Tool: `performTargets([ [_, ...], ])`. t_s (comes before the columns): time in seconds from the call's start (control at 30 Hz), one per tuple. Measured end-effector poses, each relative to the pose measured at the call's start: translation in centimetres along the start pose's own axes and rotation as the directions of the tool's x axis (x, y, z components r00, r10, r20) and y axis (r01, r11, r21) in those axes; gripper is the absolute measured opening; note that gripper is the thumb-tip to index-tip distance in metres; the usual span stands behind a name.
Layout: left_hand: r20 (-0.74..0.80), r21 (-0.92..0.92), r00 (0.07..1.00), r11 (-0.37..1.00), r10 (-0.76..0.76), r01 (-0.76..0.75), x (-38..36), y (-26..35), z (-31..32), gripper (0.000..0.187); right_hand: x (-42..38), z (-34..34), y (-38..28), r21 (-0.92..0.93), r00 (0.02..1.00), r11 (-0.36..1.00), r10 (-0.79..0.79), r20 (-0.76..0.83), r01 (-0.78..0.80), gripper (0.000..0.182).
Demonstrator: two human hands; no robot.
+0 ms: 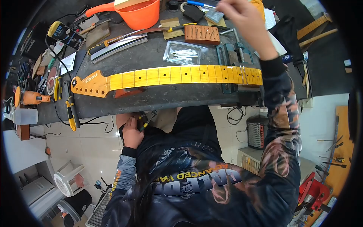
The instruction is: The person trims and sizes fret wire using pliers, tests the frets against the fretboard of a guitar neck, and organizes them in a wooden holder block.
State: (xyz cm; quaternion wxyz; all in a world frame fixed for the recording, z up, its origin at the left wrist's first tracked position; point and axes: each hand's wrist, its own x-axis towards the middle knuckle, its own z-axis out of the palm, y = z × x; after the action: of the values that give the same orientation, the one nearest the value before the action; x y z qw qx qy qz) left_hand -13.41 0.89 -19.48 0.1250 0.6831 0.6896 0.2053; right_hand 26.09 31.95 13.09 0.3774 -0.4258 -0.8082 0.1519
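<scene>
The left hand [132, 133] holds pliers [144, 126], best kept off the guitar neck [170, 75]; the right hand's [241, 17] grip is unclear.

This is a workshop for guitar work: a guitar neck [174, 75] spans the middle of the frame above a dark workbench [170, 99], with pliers [70, 115] and an orange power tool [34, 97] at left, another neck [313, 27] at upper right, and tools [333, 164] against a wooden board [343, 121] at the right edge.
</scene>
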Motion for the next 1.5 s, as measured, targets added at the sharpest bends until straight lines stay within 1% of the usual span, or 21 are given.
performTargets([
  [0.03, -0.005, -0.008, 1.0, 1.0, -0.001, 0.001, -0.1, -0.1, 0.0, 0.053, 0.5, 1.6, -1.0, -0.025, 0.996, 1.0, 0.019, 0.091, -0.017, 0.013],
  [0.1, -0.015, -0.017, 1.0, 1.0, -0.012, 0.012, -0.3, -0.1, -0.1, 0.052, 1.2, 5.4, 2.2, -0.182, 0.965, 0.962, -0.165, 0.205, 0.203, 0.021],
  [0.23, -0.053, -0.015, 0.999, 1.0, -0.006, 0.005, -0.4, -0.2, -0.5, 0.048, 0.9, 9.2, 4.1, -0.162, 0.962, 0.959, -0.201, 0.185, 0.232, 0.024],
  [0.3, -0.067, -0.015, 0.998, 1.0, 0.006, -0.007, -0.5, -0.3, -0.5, 0.047, 0.6, 9.7, 4.5, -0.176, 0.968, 0.969, -0.131, 0.216, 0.171, 0.024],
  [0.53, -0.073, -0.031, 0.997, 0.999, 0.018, -0.02, -0.4, -0.4, -0.4, 0.044, 0.5, 10.2, 4.8, -0.18, 0.968, 0.97, -0.12, 0.22, 0.161, 0.023],
  [0.63, -0.073, -0.034, 0.997, 0.999, 0.02, -0.023, -0.3, -0.4, -0.3, 0.045, 0.5, 10.2, 4.6, -0.156, 0.964, 0.974, -0.126, 0.235, 0.165, 0.023],
  [0.87, -0.094, -0.043, 0.995, 0.998, 0.033, -0.037, -0.3, -0.3, -0.3, 0.047, 0.5, 10.1, 4.2, -0.173, 0.961, 0.971, -0.121, 0.249, 0.167, 0.022],
  [0.93, -0.093, -0.046, 0.995, 0.998, 0.032, -0.036, -0.3, -0.2, -0.5, 0.047, 0.6, 10.1, 4.5, -0.161, 0.958, 0.968, -0.15, 0.245, 0.193, 0.023],
  [1.07, -0.094, -0.046, 0.995, 0.999, 0.023, -0.028, -0.3, -0.2, -0.3, 0.045, 0.5, 10.0, 4.6, -0.143, 0.962, 0.978, -0.111, 0.249, 0.15, 0.023],
  [1.13, -0.094, -0.036, 0.995, 0.999, 0.03, -0.033, -0.4, -0.2, -0.3, 0.045, 0.7, 9.9, 4.7, -0.179, 0.957, 0.968, -0.125, 0.261, 0.175, 0.022],
  [1.27, -0.091, -0.034, 0.995, 0.999, 0.037, -0.04, -0.3, -0.3, -0.3, 0.043, 0.5, 10.3, 4.6, -0.196, 0.957, 0.96, -0.151, 0.25, 0.202, 0.021],
  [1.37, -0.104, -0.028, 0.994, 0.999, 0.042, -0.045, -0.2, -0.2, -0.3, 0.043, 0.7, 10.3, 4.6, -0.208, 0.954, 0.959, -0.133, 0.268, 0.192, 0.024],
  [1.43, -0.093, -0.03, 0.995, 0.999, 0.033, -0.036, -0.2, -0.1, -0.4, 0.043, 1.2, 10.0, 4.7, -0.305, 0.922, 0.925, -0.101, 0.374, 0.226, 0.026],
  [1.47, -0.084, -0.033, 0.996, 0.999, 0.023, -0.026, -0.1, 0.0, -0.4, 0.042, 1.3, 10.0, 4.8, -0.308, 0.923, 0.925, -0.098, 0.371, 0.222, 0.026],
  [1.5, -0.082, -0.033, 0.996, 0.999, 0.029, -0.032, -0.1, 0.0, -0.3, 0.042, 1.5, 10.1, 4.5, -0.324, 0.916, 0.927, -0.05, 0.397, 0.191, 0.027],
])
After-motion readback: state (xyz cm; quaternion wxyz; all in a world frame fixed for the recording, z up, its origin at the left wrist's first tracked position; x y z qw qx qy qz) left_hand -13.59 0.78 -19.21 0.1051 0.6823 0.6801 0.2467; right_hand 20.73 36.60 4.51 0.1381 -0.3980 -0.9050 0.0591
